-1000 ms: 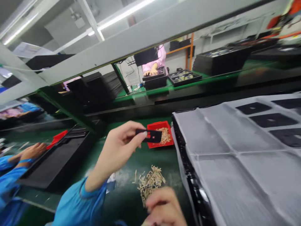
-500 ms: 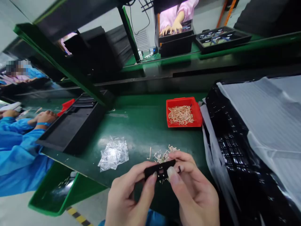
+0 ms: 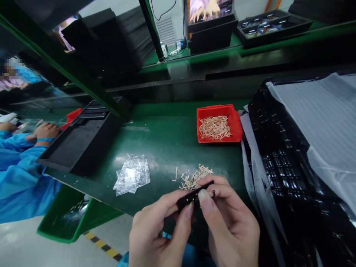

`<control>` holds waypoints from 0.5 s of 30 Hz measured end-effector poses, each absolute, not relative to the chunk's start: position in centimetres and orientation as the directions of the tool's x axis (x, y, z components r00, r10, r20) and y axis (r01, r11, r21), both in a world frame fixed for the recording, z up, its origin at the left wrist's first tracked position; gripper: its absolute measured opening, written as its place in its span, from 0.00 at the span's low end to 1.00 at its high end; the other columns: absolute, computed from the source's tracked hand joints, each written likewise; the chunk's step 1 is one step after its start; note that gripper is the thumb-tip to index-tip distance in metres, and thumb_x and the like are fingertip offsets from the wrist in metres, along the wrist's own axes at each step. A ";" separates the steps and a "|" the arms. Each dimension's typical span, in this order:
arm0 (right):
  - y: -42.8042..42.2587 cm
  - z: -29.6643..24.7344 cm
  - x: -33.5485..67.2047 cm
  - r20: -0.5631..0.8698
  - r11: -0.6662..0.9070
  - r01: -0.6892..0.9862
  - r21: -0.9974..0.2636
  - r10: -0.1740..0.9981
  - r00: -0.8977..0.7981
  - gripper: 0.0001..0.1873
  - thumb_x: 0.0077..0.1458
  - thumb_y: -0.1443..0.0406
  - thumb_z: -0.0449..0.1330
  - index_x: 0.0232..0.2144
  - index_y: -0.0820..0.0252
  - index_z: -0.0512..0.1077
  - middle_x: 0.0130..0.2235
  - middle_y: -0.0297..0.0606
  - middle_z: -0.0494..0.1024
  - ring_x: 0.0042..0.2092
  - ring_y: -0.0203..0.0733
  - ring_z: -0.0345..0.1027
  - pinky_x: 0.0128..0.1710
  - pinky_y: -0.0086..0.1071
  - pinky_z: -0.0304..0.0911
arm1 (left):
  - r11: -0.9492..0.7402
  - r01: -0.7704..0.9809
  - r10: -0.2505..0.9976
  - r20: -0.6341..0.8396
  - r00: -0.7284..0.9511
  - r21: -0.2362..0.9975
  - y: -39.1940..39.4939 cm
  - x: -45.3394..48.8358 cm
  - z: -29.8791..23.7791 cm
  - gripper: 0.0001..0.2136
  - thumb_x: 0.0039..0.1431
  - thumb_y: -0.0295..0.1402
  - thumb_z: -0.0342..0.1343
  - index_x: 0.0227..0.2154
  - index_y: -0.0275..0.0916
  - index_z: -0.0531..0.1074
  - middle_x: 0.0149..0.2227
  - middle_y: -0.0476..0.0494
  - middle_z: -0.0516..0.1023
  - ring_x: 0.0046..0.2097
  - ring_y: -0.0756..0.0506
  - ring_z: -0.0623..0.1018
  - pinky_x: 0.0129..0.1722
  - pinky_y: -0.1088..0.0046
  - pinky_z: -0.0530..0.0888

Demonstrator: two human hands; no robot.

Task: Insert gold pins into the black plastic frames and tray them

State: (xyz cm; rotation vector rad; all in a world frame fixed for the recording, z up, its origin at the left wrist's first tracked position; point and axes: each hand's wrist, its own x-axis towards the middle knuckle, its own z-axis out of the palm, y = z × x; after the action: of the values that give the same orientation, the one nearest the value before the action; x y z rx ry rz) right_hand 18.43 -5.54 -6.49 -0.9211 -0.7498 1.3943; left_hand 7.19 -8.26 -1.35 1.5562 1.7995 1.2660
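My left hand (image 3: 158, 233) and my right hand (image 3: 230, 226) both pinch a small flat black part (image 3: 194, 197) by its ends, just above the green bench. The part is turned nearly edge-on, and my fingers hide much of it. A loose pile of thin brass-coloured pins (image 3: 195, 178) lies on the bench directly behind my hands. A single pin (image 3: 175, 174) lies apart to its left. A red tray (image 3: 218, 123) full of the same pins stands further along the bench.
A crumpled clear plastic bag (image 3: 131, 174) lies left of my hands. To the right, a black moulded tray stack (image 3: 280, 174) sits under a white sheet. A long black tray (image 3: 80, 142) and a co-worker's blue sleeves (image 3: 22, 174) are at left; a green bin (image 3: 66, 215) hangs below the bench edge.
The view has swung down and levelled. The black part has gone from one raised hand to both hands low over the bench, and it has turned more edge-on.
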 end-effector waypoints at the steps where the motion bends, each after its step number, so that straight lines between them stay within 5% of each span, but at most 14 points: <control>1: -5.5 -6.5 18.4 -0.084 -0.045 -0.477 -0.878 0.994 0.063 0.04 0.63 0.63 0.69 0.34 0.52 0.80 0.44 0.39 0.78 0.43 0.40 0.74 0.47 0.37 0.77 | -0.056 0.542 0.936 0.233 -0.264 0.838 -8.3 7.2 -1.4 0.10 0.63 0.30 0.65 0.45 0.50 0.85 0.32 0.52 0.89 0.25 0.47 0.86 0.27 0.77 0.86; 6: -5.5 -6.6 18.4 -0.061 -0.012 -0.487 -0.873 0.995 0.085 0.04 0.63 0.64 0.69 0.34 0.52 0.80 0.43 0.38 0.79 0.44 0.39 0.75 0.46 0.32 0.76 | -0.085 0.578 0.922 0.284 -0.262 0.812 -8.5 7.3 -1.6 0.14 0.60 0.28 0.66 0.45 0.53 0.84 0.33 0.55 0.89 0.23 0.48 0.84 0.33 0.73 0.88; 15: -5.8 -6.5 18.7 -0.068 -0.008 -0.523 -0.852 0.993 0.096 0.04 0.64 0.64 0.68 0.35 0.51 0.81 0.43 0.37 0.79 0.44 0.38 0.76 0.45 0.30 0.75 | -0.105 0.558 0.930 0.280 -0.238 0.823 -8.2 8.0 -1.6 0.13 0.63 0.29 0.64 0.46 0.56 0.82 0.35 0.57 0.89 0.25 0.48 0.86 0.29 0.77 0.87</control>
State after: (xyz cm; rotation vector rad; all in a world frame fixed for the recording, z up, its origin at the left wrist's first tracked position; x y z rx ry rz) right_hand 18.68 -5.77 -6.51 -0.8747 -0.7025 1.3673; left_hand 7.98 -8.23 -1.63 1.6294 1.7811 1.2868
